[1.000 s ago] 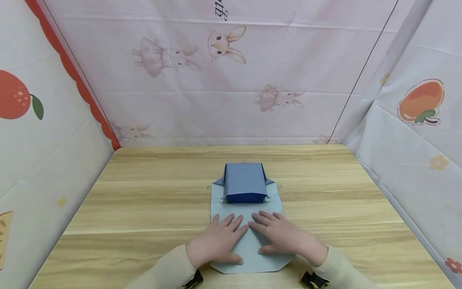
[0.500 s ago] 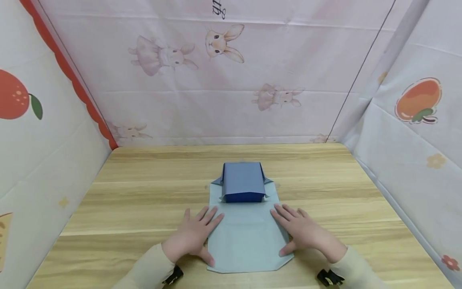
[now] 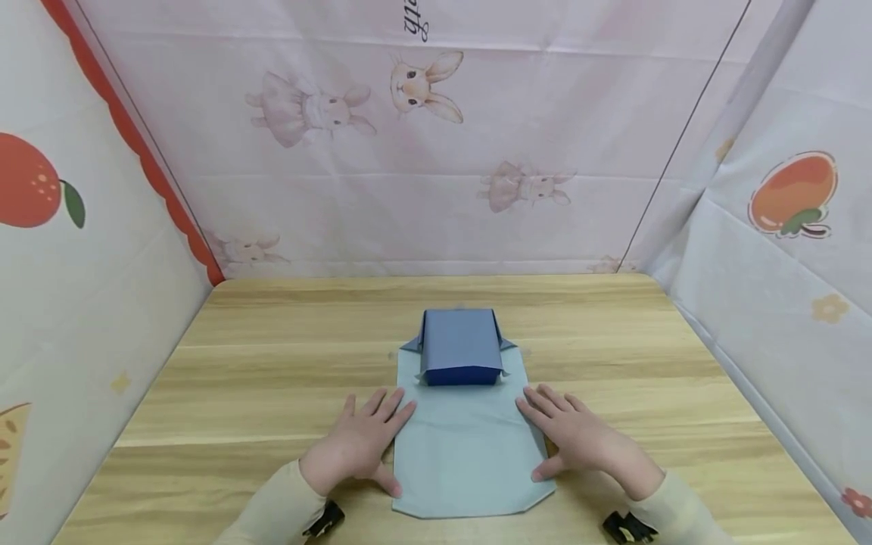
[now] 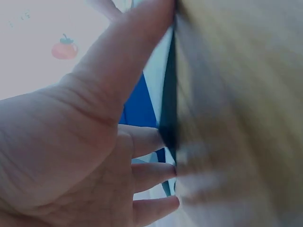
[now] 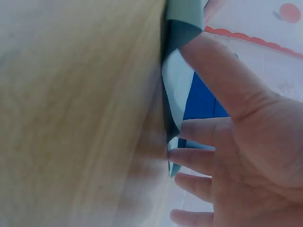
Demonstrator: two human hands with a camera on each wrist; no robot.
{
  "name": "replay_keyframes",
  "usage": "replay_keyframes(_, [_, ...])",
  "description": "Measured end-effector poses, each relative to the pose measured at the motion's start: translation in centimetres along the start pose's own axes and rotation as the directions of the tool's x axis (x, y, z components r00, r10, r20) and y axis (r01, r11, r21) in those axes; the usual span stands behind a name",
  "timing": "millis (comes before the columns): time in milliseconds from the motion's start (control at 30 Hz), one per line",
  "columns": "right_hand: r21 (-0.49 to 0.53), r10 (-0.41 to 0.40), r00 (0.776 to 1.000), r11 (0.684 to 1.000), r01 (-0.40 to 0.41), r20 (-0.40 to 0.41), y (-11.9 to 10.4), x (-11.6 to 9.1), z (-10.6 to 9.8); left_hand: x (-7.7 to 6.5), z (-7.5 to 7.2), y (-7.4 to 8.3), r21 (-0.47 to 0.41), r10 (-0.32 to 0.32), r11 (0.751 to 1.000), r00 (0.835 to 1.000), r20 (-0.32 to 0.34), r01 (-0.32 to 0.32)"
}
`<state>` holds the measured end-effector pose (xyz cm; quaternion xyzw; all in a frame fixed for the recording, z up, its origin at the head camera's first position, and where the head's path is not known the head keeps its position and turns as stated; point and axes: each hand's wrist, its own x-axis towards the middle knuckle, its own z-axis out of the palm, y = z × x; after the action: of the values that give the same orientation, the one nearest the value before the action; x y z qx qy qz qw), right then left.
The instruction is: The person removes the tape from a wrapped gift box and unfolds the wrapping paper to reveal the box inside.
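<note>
A sheet of pale blue wrapping paper (image 3: 470, 446) lies flat on the table, its near corners cut or folded at a slant. On its far end sits a dark blue box (image 3: 463, 375), its top covered by a grey-blue flap (image 3: 462, 337) of the paper. My left hand (image 3: 361, 443) rests with spread fingers at the sheet's left edge, thumb and fingertips on the paper. At the right edge my right hand (image 3: 579, 435) lies likewise, fingers spread. In the right wrist view the paper edge (image 5: 182, 30) curls up beside the thumb.
The wood-grain table (image 3: 272, 363) extends on both sides of the paper. A printed fabric (image 3: 422, 219) with rabbits hangs behind it, and fruit-patterned sheets (image 3: 770, 303) flank the left and right. Small paper folds (image 3: 411, 345) stick out beside the box.
Both hands have moved apart, from the middle of the paper out to its left and right edges. Over the last half second they stay nearly still. The box keeps its place.
</note>
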<state>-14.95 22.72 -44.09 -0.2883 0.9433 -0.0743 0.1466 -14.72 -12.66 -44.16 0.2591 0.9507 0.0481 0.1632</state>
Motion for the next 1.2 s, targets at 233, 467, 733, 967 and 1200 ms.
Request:
replay_keyframes(233, [0.001,0.001,0.999,1.0,-0.001,-0.036,-0.2,0.9,-0.1,0.9,-0.5,0.8,0.005,-0.015,1.0,0.999,-0.05,0.016])
replay_keyframes(467, [-0.08,-0.009,0.994,0.997,0.0,-0.107,-0.5,2.2,-0.2,2.5,-0.7,1.2,0.011,-0.048,0.999,0.988,-0.148,0.05])
replay_keyframes(733, [-0.059,-0.04,0.979,0.998,0.029,-0.198,-0.7,3.1,-0.4,3.3,-0.9,1.3,0.043,-0.016,0.999,0.978,-0.207,0.025])
replay_keyframes(967, [-0.124,-0.081,0.953,0.991,0.046,-0.294,-0.6,4.2,-1.3,4.0,-1.9,1.1,0.078,-0.048,0.995,0.97,-0.237,0.069])
replay_keyframes(1200, [-0.163,-0.095,0.918,0.986,0.034,-0.385,-0.7,4.8,-2.2,4.2,-3.2,1.2,0.075,-0.043,0.995,0.956,-0.29,0.068])
